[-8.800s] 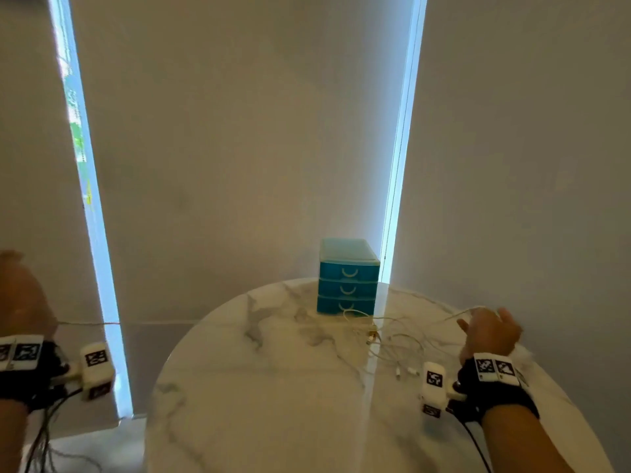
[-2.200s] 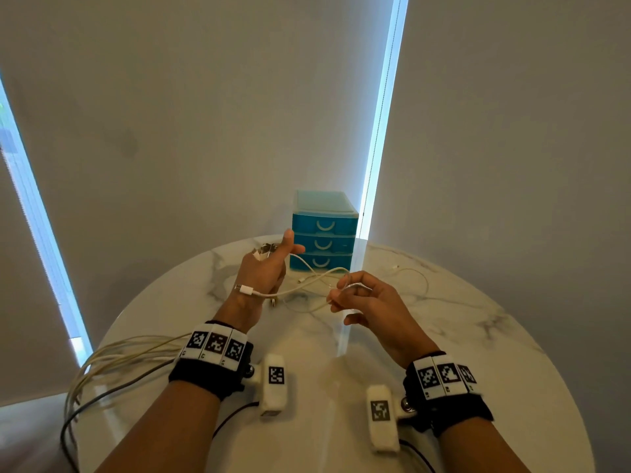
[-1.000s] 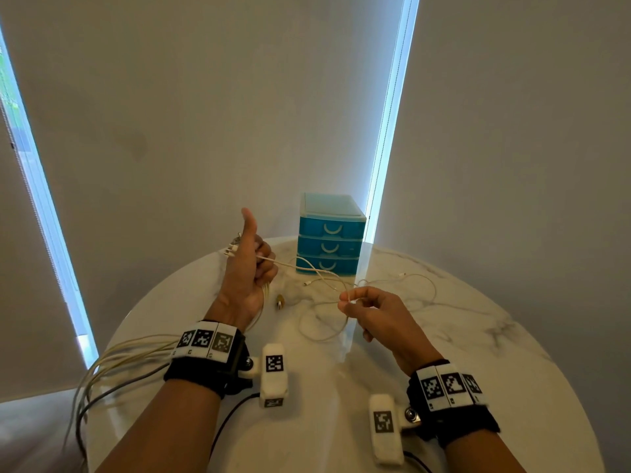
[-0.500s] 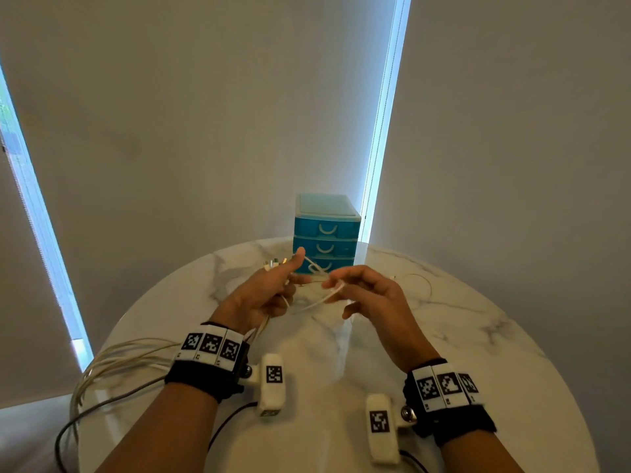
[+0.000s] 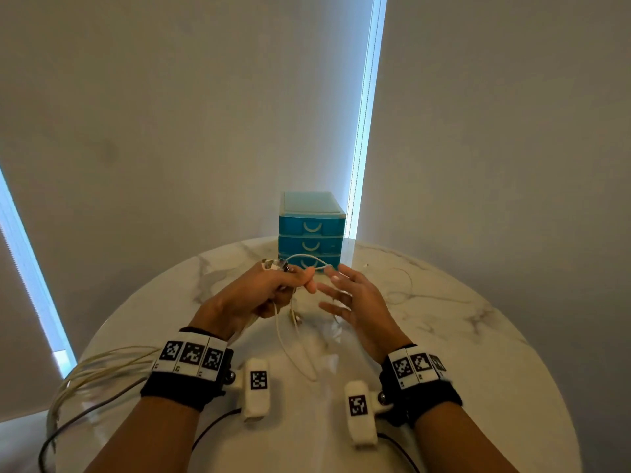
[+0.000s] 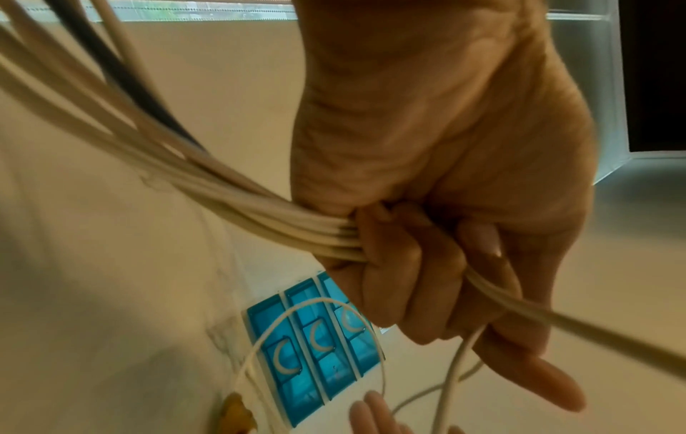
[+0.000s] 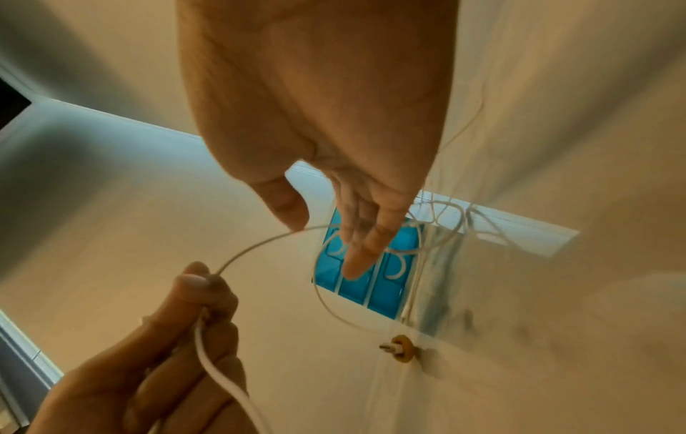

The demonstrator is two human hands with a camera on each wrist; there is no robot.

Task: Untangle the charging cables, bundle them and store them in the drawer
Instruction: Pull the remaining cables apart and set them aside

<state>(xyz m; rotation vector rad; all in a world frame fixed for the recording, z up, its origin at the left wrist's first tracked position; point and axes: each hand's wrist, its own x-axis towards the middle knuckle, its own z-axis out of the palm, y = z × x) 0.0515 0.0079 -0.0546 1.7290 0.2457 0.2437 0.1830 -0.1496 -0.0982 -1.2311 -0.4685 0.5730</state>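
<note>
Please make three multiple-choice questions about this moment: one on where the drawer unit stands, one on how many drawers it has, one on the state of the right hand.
1. Where does the drawer unit stand?
A. at the far edge of the table
B. on the floor
C. at the near edge by the wrists

2. How many drawers does it show?
A. one
B. three
C. five

3. What is the right hand doing?
A. gripping a drawer handle
B. lying flat on the table
C. open, fingers spread beside the white cable

Answers: 1 A, it sits beyond both hands by the wall. 2 B, three curved handles are stacked. 3 C, only the left hand grips the cable.
</note>
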